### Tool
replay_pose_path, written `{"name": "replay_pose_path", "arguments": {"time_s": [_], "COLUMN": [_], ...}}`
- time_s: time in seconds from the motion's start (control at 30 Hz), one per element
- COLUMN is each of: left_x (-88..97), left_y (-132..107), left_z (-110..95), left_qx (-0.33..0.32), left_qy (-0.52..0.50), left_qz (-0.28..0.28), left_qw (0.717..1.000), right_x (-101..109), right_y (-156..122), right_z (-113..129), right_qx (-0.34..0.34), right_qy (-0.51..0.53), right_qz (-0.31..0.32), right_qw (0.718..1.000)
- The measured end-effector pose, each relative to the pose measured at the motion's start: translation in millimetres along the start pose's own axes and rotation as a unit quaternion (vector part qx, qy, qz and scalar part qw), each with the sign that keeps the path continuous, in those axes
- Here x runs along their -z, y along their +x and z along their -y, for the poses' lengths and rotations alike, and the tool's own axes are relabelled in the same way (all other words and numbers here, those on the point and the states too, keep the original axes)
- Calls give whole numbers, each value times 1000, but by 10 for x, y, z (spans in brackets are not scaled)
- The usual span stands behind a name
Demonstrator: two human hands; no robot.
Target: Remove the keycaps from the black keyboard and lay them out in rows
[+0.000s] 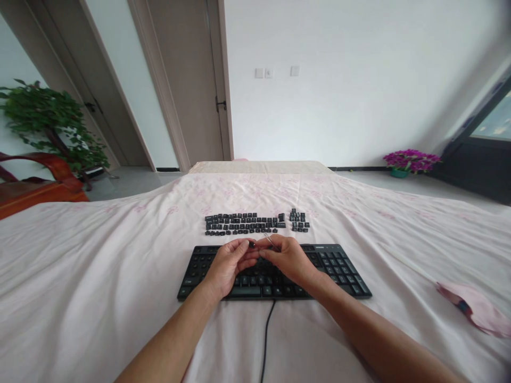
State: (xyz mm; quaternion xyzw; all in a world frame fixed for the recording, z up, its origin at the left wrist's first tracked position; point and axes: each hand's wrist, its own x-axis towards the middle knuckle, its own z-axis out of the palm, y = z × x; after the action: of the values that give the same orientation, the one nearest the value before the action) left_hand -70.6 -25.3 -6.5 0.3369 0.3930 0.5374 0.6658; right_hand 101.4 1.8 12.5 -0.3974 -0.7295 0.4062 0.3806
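Note:
A black computer keyboard (241,292) lies on the cloth, with keycaps gone from part of its left and middle area. Above its middle, my left hand (231,264) pinches a small black keycap (252,244) between thumb and forefinger. My right hand (290,259) is closed around a thin metal tool (270,240), which looks like tweezers, its tip pointing up and away. The fingers of both hands meet near the keycap. Rows of loose black keycaps (243,226) are laid out just beyond the keyboard, with a smaller group (299,221) to their right. My hands hide the keyboard's centre.
A pale pink floral cloth (120,266) covers the wide surface. The keyboard's cable (268,335) runs toward me. A pink folded fabric piece (475,308) lies at right. Beyond are a wooden chair (59,175), a leafy plant (43,117), doors and purple flowers (411,159).

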Motion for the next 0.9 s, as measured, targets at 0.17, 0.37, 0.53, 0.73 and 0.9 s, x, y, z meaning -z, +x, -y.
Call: {"name": "replay_pose_path", "arguments": {"time_s": [0.17,0.37,0.53,0.73,0.9], "left_x": [16,16,37,64,89], "left_y": [4,3,10,26,42], "left_z": [-18,-30,-39,-49,-52], "left_qx": [11,14,23,30,34], "left_qy": [-16,-39,-63,-91,-107], "left_qz": [-3,-10,-8,-32,-34], "left_qw": [1000,999,998,995,993], "right_x": [-8,-29,-41,-49,-55], "right_y": [1,-10,-26,-53,-114], "right_z": [-8,30,63,-10,11], "right_qx": [-2,-3,46,142,164], "right_qy": [13,30,-43,-136,-217], "right_qz": [2,-3,-32,-68,-57], "right_qw": [1000,1000,998,978,961]}}
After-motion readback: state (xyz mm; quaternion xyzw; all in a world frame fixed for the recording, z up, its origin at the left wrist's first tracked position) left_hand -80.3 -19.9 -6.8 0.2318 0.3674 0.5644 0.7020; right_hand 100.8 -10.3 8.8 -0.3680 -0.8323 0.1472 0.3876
